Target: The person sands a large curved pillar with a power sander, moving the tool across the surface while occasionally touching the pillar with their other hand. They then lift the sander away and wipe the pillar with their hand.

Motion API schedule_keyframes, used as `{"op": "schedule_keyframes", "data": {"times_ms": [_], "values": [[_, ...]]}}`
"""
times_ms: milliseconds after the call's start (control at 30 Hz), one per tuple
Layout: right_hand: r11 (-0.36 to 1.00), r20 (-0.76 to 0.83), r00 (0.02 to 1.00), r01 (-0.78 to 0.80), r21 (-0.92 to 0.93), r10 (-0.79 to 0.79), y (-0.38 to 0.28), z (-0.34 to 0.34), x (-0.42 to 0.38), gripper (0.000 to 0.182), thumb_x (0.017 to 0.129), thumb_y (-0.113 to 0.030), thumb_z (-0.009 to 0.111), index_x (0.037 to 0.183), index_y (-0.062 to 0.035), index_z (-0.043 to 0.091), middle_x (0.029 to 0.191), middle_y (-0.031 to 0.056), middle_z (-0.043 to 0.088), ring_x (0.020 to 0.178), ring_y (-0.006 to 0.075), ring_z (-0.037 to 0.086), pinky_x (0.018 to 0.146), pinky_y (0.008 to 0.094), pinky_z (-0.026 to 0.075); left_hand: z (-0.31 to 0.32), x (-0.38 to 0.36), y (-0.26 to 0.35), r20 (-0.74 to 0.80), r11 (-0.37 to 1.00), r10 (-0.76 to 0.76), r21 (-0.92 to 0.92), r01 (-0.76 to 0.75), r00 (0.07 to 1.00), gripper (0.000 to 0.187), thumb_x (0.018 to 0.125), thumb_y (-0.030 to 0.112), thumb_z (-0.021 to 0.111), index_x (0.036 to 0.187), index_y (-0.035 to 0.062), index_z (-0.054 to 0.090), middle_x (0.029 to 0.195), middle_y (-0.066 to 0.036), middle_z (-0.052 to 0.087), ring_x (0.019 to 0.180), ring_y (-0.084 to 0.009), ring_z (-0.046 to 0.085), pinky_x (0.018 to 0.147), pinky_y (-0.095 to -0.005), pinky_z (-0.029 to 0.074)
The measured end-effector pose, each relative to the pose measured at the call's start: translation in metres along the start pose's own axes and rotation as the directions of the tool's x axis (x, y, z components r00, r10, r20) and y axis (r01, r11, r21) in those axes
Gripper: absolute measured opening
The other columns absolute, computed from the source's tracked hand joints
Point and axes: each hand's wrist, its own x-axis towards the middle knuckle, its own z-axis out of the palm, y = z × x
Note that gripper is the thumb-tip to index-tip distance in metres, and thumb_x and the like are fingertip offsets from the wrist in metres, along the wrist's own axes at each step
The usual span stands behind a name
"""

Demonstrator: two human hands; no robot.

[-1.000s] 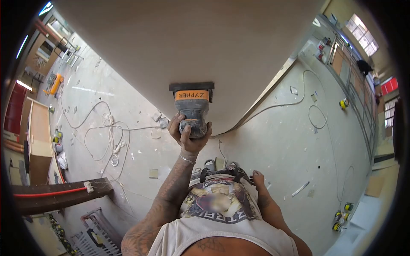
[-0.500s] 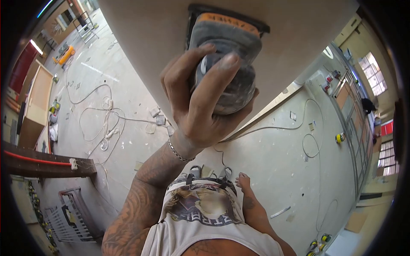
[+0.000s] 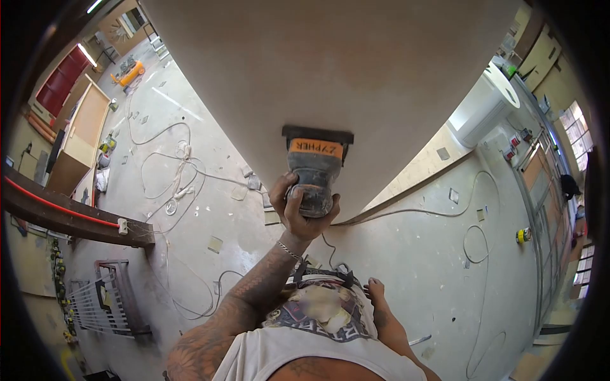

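My left hand (image 3: 302,213) is wrapped round the rounded grip of a dusty dark sander (image 3: 314,171) with an orange label. The sander's flat dark pad lies against a large pale panel (image 3: 330,76), near its narrow-looking lower end. Below the wrist, the tattooed forearm reaches back to my left shoulder. My right hand (image 3: 375,289) hangs low beside my right hip, over the floor, its fingers loosely apart and holding nothing.
Cables (image 3: 181,165) lie looped on the dusty floor (image 3: 406,254). A dark beam (image 3: 76,216) with a red hose juts in at the left. A white cylindrical object (image 3: 483,105) stands at the upper right, and a slatted metal frame (image 3: 105,295) at the lower left.
My left hand and the sander have moved down the panel and farther from the camera. More of the panel shows above them. My right hand stays low at my side.
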Motion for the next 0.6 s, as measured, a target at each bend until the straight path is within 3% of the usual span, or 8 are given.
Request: {"op": "schedule_keyframes", "data": {"times_ms": [100, 133, 200, 267, 433, 500, 567, 600], "values": [[0.998, -0.014, 1.0, -0.006, -0.057, 0.005, -0.001, -0.022, 0.001, 0.038, 0.1, -0.034, 0.055, 0.133, -0.0142, 0.059, 0.1, 0.0142, 0.073, 0.072, 0.0212, 0.067, 0.056, 0.0329, 0.048, 0.003, -0.019, -0.002, -0.005, 0.999, -0.013, 0.034, 0.014, 1.0, 0.092, 0.071, 0.02, 0.085, 0.144, 0.0107, 0.031, 0.133, -0.018, 0.041, 0.126, -0.0355, 0.046, 0.103, -0.0522, 0.045], [0.998, -0.006, 1.0, -0.003, -0.065, 0.003, 0.001, -0.03, 0.005, 0.041, 0.099, -0.032, 0.056, 0.134, -0.0123, 0.059, 0.097, 0.0143, 0.071, 0.072, 0.0253, 0.071, 0.059, 0.0386, 0.057, 0.001, -0.018, -0.002, -0.013, 0.999, -0.022, 0.043, 0.023, 1.0, 0.091, 0.071, 0.02, 0.085, 0.144, 0.0104, 0.031, 0.132, -0.018, 0.042, 0.126, -0.0357, 0.047, 0.104, -0.0521, 0.044], [0.994, 0.019, 1.0, 0.005, -0.108, -0.002, 0.001, -0.043, 0.017, 0.04, 0.099, -0.032, 0.056, 0.133, -0.0116, 0.059, 0.097, 0.0143, 0.071, 0.073, 0.0255, 0.071, 0.06, 0.039, 0.057, -0.003, -0.011, 0.0, -0.038, 0.998, -0.03, 0.051, 0.032, 0.999, 0.091, 0.07, 0.02, 0.086, 0.144, 0.0107, 0.033, 0.132, -0.018, 0.044, 0.125, -0.0356, 0.048, 0.103, -0.051, 0.045], [0.99, 0.042, 0.999, 0.013, -0.138, -0.007, -0.004, -0.053, 0.028, 0.041, 0.099, -0.033, 0.056, 0.134, -0.0116, 0.059, 0.099, 0.0147, 0.072, 0.074, 0.0255, 0.07, 0.06, 0.039, 0.057, -0.009, 0.018, 0.002, -0.066, 0.998, -0.024, 0.053, 0.028, 0.998, 0.093, 0.069, 0.02, 0.088, 0.145, 0.0119, 0.036, 0.131, -0.018, 0.046, 0.123, -0.0348, 0.049, 0.101, -0.0493, 0.046], [0.981, 0.11, 0.993, 0.07, -0.179, -0.051, -0.026, -0.051, 0.071, 0.043, 0.1, -0.035, 0.055, 0.136, -0.0112, 0.055, 0.104, 0.0163, 0.071, 0.075, 0.0274, 0.07, 0.064, 0.0418, 0.058, -0.033, 0.111, 0.022, -0.06, 0.969, 0.028, 0.248, -0.012, 0.998, 0.099, 0.067, 0.018, 0.089, 0.147, 0.0009, 0.034, 0.133, -0.019, 0.049, 0.124, -0.0345, 0.05, 0.104, -0.0483, 0.044], [0.978, 0.157, 0.985, 0.104, -0.179, -0.076, -0.043, -0.043, 0.082, 0.043, 0.1, -0.034, 0.055, 0.137, -0.0109, 0.055, 0.105, 0.0165, 0.071, 0.077, 0.0268, 0.071, 0.065, 0.0417, 0.058, -0.039, 0.151, 0.031, -0.08, 0.96, 0.022, 0.281, 0.001, 0.997, 0.104, 0.067, 0.017, 0.089, 0.15, -0.0005, 0.03, 0.134, -0.017, 0.048, 0.123, -0.0297, 0.051, 0.105, -0.0442, 0.044], [0.973, 0.197, 0.975, 0.139, -0.183, -0.102, -0.061, -0.034, 0.089, 0.043, 0.101, -0.035, 0.055, 0.137, -0.011, 0.054, 0.105, 0.0163, 0.071, 0.078, 0.0263, 0.071, 0.066, 0.0411, 0.058, -0.042, 0.181, 0.04, -0.131, 0.98, -0.045, 0.184, 0.069, 0.99, 0.105, 0.068, 0.015, 0.089, 0.152, -0.0006, 0.028, 0.133, -0.015, 0.048, 0.122, -0.0259, 0.052, 0.105, -0.04, 0.045], [0.973, 0.207, 0.972, 0.15, -0.176, -0.112, -0.07, -0.03, 0.092, 0.044, 0.101, -0.035, 0.056, 0.137, -0.011, 0.054, 0.106, 0.0161, 0.071, 0.079, 0.0261, 0.071, 0.066, 0.0407, 0.058, -0.036, 0.19, 0.046, -0.16, 0.988, -0.14, -0.09, 0.127, 0.977, 0.101, 0.071, 0.013, 0.088, 0.152, -0.0007, 0.03, 0.132, -0.013, 0.046, 0.122, -0.0239, 0.052, 0.104, -0.036, 0.046]]}}
